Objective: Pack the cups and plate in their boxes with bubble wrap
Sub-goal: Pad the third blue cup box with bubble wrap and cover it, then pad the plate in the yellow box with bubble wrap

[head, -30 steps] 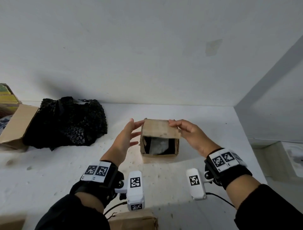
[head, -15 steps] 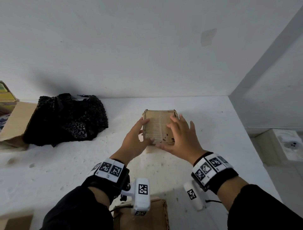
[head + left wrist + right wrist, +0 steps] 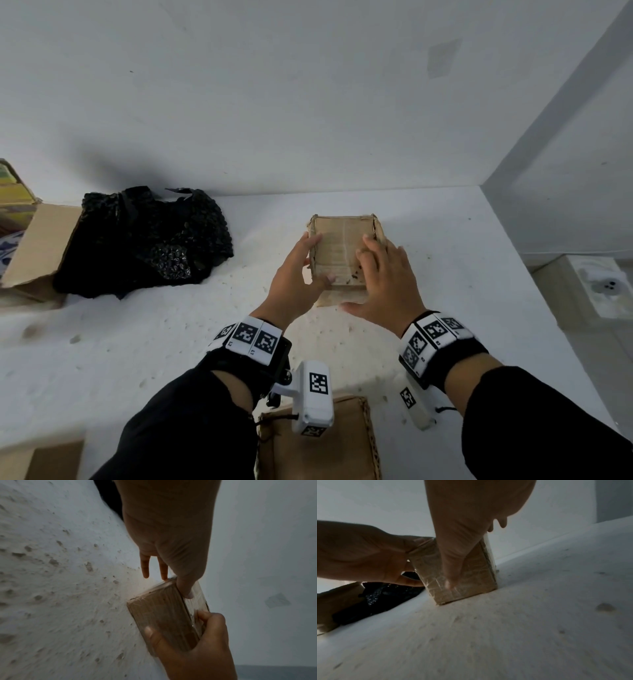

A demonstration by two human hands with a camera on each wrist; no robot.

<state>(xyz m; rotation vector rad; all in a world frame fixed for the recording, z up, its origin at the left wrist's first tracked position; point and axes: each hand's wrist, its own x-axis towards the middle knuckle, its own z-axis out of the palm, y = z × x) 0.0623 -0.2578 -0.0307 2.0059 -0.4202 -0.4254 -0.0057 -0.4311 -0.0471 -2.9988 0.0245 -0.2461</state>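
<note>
While the fingers (image 3: 370, 250) of the right hand (image 3: 388, 284) curl over the shut top of the small box (image 3: 342, 240), thumb on its near face, the left hand (image 3: 293, 287) presses straight fingers (image 3: 310, 240) to its left side, thumb on top. The box stands on the white table (image 3: 462, 274), with black bubble wrap (image 3: 144, 240) well left of it.

Brown cardboard box (image 3: 339, 246), glossy black bubble wrap (image 3: 147, 240), white table (image 3: 137, 342) flecked with tan specks, black-and-white checkered tags (image 3: 251, 339) at the wrists.

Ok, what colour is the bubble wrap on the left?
The bubble wrap is black; the head view shows it best.
</note>
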